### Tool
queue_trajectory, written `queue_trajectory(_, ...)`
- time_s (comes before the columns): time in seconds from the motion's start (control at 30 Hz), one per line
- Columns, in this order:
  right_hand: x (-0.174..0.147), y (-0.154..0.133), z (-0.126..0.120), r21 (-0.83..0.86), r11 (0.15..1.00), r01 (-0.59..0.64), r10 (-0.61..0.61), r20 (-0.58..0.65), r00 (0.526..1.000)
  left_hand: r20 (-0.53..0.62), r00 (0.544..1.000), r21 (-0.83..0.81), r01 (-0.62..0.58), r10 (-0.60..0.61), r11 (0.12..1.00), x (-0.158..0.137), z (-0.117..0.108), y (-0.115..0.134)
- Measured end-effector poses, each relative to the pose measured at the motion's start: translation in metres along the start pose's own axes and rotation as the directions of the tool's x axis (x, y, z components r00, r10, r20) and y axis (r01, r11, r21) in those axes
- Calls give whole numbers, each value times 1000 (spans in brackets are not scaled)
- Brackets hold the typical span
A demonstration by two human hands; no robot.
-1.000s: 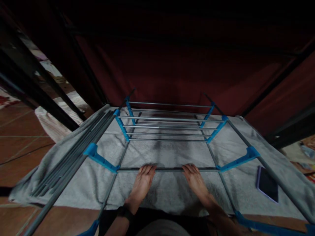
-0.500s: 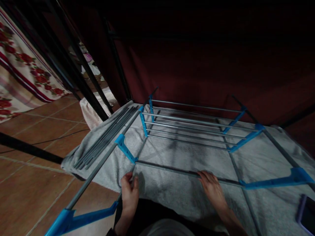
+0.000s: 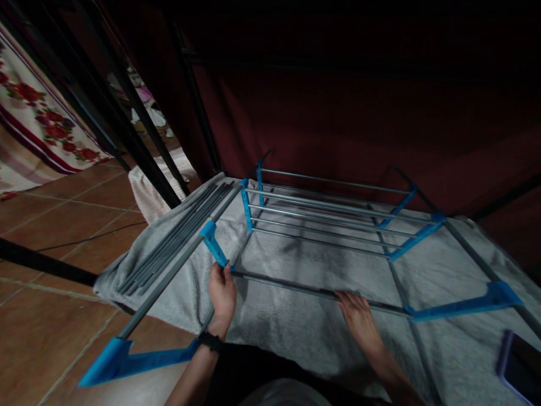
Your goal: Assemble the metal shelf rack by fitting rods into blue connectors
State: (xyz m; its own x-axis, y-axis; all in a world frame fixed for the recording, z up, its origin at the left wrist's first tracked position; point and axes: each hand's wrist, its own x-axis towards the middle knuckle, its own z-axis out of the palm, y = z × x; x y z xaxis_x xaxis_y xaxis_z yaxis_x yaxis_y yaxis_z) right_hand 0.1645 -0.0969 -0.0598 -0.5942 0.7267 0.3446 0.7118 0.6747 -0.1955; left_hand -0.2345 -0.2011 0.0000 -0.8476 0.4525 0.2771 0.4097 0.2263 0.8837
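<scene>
A frame of grey metal tubes and blue plastic brackets, like a drying rack, stands on a grey blanket (image 3: 296, 332). My left hand (image 3: 223, 296) has its fingers closed around the lower end of a blue bracket (image 3: 213, 243), close to where a cross tube (image 3: 283, 282) meets it. On the same tube, towards its right part, lies my right hand (image 3: 357, 318), fingers curled over it. Thin rods (image 3: 329, 198) span the far brackets. Another blue bracket (image 3: 465, 304) joins the tube's right end. My fingertips are partly hidden.
Several loose grey tubes (image 3: 177, 239) lie together on the blanket's left side. A phone (image 3: 522, 366) rests at the right edge. Dark metal posts (image 3: 147, 129) rise at the left beside the tiled floor (image 3: 51, 316). A dark red cloth (image 3: 338, 124) hangs behind the frame.
My left hand has moved forward along the side tube up to the blue bracket's lower end and closed there. My right hand stays on the cross tube. The view has shifted slightly.
</scene>
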Motion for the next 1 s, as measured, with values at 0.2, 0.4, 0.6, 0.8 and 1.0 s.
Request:
queue_trajectory(0.2,8,1,1,8,1000,-14,14,-13,1000,13,1000,-17,11,-11,1000,8,6,6)
queue_trajectory(0.4,7,3,3,31,999,-42,43,-32,999,15,1000,19,-3,3,1000,3,7,6)
queue_trajectory(0.6,7,-2,7,-29,999,-40,38,-62,997,2,1000,-42,13,-13,999,-9,14,-5)
queue_trajectory(0.8,6,-2,13,-97,995,3,-14,-111,994,59,992,-5,-110,110,994,-59,-2,-13)
queue_trajectory(1.0,-2,8,22,-148,988,50,-68,-120,990,508,731,-15,-521,456,853,-129,-82,-39)
